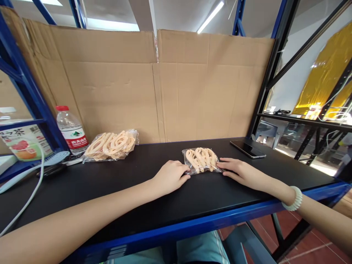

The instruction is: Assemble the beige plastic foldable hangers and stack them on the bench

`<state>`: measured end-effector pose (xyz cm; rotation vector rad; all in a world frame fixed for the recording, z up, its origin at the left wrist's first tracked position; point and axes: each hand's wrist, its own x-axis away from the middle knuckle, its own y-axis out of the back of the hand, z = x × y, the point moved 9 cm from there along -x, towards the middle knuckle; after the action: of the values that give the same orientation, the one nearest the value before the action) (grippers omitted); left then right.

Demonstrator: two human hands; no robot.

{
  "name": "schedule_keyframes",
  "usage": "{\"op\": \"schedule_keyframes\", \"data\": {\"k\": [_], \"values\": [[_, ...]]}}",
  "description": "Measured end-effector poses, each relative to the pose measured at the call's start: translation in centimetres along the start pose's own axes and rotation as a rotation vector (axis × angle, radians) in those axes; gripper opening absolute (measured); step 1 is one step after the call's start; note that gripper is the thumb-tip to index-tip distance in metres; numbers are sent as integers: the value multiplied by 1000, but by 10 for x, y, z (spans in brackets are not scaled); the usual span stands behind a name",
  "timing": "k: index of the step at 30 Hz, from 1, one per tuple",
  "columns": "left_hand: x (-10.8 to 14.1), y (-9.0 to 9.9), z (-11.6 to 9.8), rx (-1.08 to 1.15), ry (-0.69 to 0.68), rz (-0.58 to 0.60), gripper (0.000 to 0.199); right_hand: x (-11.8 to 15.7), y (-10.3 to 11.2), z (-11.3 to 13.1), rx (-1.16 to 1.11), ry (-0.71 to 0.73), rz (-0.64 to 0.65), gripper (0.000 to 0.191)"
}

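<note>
A small clear bag of pale, looped pieces (201,160) lies flat on the black tabletop (154,216). My left hand (171,176) touches its left edge with the fingertips, the fingers pressed together. At the bag's right edge is my right hand (238,171), its fingers stretched out and apart, the tips on the plastic. A second, bigger bag of similar looped pieces (111,145) rests farther back on the left, touched by neither hand.
A red-capped water bottle (72,130) stands at the back left near a white cable (41,179). A dark phone (247,149) lies at the back right. Cardboard (192,88) walls the back; a blue metal edge (165,231) runs along the front.
</note>
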<state>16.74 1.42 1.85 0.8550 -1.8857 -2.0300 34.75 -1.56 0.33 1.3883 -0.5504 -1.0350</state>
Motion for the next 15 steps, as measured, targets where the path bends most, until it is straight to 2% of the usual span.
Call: {"op": "schedule_keyframes", "data": {"k": [2, 5, 9, 12, 15], "values": [[-5, -2, 1, -75, -53, -24, 21, -1, 5, 6, 38, 91, -60, 39], [-10, -5, -3, -227, -194, -59, 30, -6, 6, 11, 137, 195, -61, 36], [-11, -6, -5, -334, -308, -113, 38, -8, 14, 10, 279, 229, -117, 36], [-19, 18, 6, -144, -201, -245, 29, -8, 40, 2, 176, 153, -324, 32], [-41, 52, 27, 204, 7, -390, 23, -8, 81, -23, -2, -53, -663, 31]]}}
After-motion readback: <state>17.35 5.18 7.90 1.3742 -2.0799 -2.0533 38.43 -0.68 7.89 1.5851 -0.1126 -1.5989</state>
